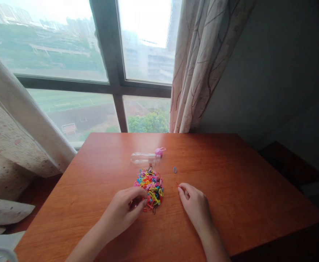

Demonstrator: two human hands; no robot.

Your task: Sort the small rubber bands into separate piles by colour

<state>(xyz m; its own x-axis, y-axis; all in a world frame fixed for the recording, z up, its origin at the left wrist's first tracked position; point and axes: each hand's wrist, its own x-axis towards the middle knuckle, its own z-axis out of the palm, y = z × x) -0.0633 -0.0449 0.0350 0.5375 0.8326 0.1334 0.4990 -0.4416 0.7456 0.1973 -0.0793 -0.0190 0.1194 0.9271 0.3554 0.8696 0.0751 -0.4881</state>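
A pile of small coloured rubber bands [150, 185] lies in the middle of a reddish wooden table [230, 189]. My left hand [123, 211] rests at the pile's near left edge, fingers curled and pinched into the bands. My right hand [194, 203] lies to the right of the pile, thumb and forefinger pinched on a small red band [176, 184]. A single blue band [175, 170] lies alone beyond my right hand. Behind the pile, a clear plastic bottle [144, 158] with a pink cap [158, 152] lies on its side.
The table stands against a large window [104, 54] with a patterned curtain [200, 62] hanging at its right. Cushioned seating with patterned fabric [3, 160] sits to the left. A dark wall and a low dark ledge [290, 163] are on the right.
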